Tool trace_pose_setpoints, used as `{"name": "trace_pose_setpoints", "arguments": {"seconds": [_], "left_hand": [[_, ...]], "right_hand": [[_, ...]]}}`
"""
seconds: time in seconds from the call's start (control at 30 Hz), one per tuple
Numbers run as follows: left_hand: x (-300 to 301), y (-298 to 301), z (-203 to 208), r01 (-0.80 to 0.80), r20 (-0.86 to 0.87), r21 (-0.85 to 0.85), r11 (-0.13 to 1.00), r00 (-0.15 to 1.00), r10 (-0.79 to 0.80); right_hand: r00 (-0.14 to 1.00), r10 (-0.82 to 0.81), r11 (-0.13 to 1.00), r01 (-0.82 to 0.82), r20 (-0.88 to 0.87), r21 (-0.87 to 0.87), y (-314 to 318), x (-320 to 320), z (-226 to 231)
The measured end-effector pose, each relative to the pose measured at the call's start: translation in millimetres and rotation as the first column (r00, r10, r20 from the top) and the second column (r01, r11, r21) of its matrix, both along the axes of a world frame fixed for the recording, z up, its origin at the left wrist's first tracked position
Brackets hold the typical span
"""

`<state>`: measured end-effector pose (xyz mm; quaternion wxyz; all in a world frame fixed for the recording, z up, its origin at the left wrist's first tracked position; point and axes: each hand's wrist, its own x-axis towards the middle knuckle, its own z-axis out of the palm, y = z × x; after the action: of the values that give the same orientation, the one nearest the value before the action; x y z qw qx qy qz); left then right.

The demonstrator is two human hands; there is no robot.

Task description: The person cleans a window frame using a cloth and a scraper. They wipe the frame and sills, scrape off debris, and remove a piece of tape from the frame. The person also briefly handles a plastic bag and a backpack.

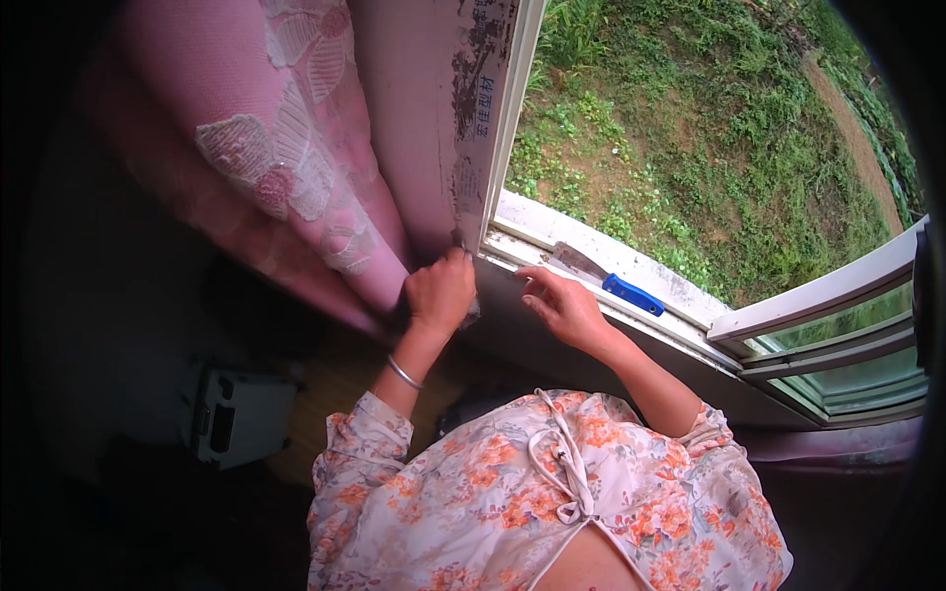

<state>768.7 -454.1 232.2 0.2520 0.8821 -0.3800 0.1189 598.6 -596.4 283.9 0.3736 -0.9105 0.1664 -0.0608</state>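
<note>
My left hand (442, 289) is closed in a fist at the lower corner of the window frame, beside the pink curtain (367, 258). A small greyish, wrinkled bit shows under its fingers, too dim to name. Close above this hand runs a strip of protective film (471, 118) with dark, patchy residue on the frame's side. My right hand (564, 307) is held at the white window sill (680, 300), index finger stretched out and the others loosely bent, with nothing seen in it. Just beyond it a putty knife (634, 295) with a blue handle and dirty blade lies on the sill.
At right a sliding window sash (838, 295) stands in the track. Outside the opening rises a green, weedy slope (680, 138). A grey-green case (243, 416) sits on the dim floor at left. Another piece of curtain (828, 448) hangs below the sill at right.
</note>
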Motion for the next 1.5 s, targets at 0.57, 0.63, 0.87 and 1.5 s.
{"name": "trace_pose_setpoints", "arguments": {"seconds": [0.57, 0.63, 0.87, 1.5], "left_hand": [[100, 71, 24, 0.058, 0.082, -0.083, 0.995, 0.995, -0.051], [87, 71, 19, 0.099, 0.019, -0.017, 0.995, 0.995, -0.098], [43, 61, 17, 0.201, -0.133, -0.23, 0.952, 0.963, -0.235], [10, 24, 46, 0.054, -0.522, -0.585, 0.809, 0.738, -0.427]], "right_hand": [[0.989, -0.129, 0.321, 0.112, -0.074, 0.941, 37, 72, -52], [0.975, -0.193, 0.072, 0.123, -0.107, 0.99, 42, 79, -48], [0.962, -0.271, -0.134, -0.007, -0.03, 0.991, 52, 89, -47], [0.737, -0.498, 0.853, 0.512, 0.457, 0.103, -51, 37, 23]]}}
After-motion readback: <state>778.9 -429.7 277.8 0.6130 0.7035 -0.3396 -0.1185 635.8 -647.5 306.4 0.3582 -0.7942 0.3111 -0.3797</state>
